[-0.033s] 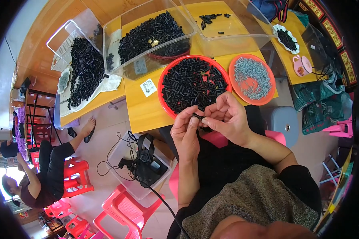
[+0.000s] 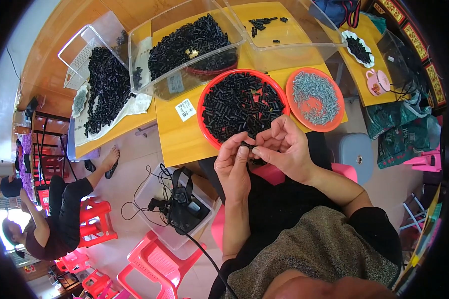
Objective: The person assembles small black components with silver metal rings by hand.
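Observation:
Just over the near rim of a red round basin (image 2: 200,117), my two hands meet at the fingertips. My left hand (image 2: 233,167) pinches a small black plastic part (image 2: 248,145) between thumb and fingers. From the other side my right hand (image 2: 288,154) has thumb and forefinger closed on the same part; its other fingers curl loosely. Fingertips cover much of the part, so its full shape is hidden. Many short black cylindrical parts (image 2: 239,102) fill the basin. Beside it, an orange-red plate (image 2: 310,123) carries small silvery screw-like pieces (image 2: 317,92).
Clear plastic bins (image 2: 184,62) with black parts stand farther back on the yellow table (image 2: 172,144). Another black heap (image 2: 107,89) lies on cloth at left. A box with cables (image 2: 182,199) and a pink chair (image 2: 157,261) are on the floor. Another person (image 2: 47,224) sits at far left.

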`<state>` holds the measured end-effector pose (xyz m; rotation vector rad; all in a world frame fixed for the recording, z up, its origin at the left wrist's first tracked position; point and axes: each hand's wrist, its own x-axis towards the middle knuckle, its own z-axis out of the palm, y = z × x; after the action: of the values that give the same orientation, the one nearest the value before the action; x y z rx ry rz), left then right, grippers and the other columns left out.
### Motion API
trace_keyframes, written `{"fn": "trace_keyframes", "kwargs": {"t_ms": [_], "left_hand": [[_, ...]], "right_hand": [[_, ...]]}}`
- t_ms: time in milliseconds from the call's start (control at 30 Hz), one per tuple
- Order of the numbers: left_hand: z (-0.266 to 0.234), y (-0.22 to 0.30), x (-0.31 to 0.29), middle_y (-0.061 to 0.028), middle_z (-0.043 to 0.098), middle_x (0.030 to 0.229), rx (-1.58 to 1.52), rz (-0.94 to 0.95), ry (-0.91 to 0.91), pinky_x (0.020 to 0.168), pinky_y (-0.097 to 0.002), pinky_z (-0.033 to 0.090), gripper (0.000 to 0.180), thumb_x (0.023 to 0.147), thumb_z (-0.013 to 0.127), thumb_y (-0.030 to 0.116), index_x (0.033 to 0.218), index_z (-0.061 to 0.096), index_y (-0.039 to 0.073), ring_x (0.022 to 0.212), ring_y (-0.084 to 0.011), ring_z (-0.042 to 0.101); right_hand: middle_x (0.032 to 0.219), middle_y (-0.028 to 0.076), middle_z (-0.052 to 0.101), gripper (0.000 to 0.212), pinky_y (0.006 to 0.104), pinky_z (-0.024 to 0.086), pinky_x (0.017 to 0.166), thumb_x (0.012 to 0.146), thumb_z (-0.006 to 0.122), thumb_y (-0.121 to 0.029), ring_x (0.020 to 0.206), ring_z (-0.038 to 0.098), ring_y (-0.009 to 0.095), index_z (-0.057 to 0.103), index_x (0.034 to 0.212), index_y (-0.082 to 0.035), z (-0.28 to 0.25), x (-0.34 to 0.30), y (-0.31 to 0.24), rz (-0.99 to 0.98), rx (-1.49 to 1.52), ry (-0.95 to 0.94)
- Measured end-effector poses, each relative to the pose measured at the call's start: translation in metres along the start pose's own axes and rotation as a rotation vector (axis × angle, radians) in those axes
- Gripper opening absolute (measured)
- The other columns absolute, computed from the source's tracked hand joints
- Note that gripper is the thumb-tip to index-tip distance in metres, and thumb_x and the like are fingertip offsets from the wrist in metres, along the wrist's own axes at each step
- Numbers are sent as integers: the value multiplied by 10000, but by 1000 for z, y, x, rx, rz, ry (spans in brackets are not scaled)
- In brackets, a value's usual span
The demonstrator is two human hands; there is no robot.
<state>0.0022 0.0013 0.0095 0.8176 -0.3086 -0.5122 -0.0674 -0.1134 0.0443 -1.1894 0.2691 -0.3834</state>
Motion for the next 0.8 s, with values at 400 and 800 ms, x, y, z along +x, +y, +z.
{"fn": "trace_keyframes", "kwargs": {"t_ms": [400,800], "left_hand": [[4,-18,-4,-72,604,1016,-235,-143,88,831,-272,461,265,915,533,41,1178,534,8,898,-131,563],[9,-12,-3,-50,573,958,-357,-292,3,831,-267,463,381,916,546,82,1278,436,28,895,-119,551]], "right_hand": [[932,181,629,389,233,520,666,793,634,97,830,642,147,298,887,-77,-6,-1,10,-63,-58,92],[886,77,596,323,332,479,650,726,737,-225,759,602,243,565,922,-35,-25,22,-13,-713,-939,-71]]}}
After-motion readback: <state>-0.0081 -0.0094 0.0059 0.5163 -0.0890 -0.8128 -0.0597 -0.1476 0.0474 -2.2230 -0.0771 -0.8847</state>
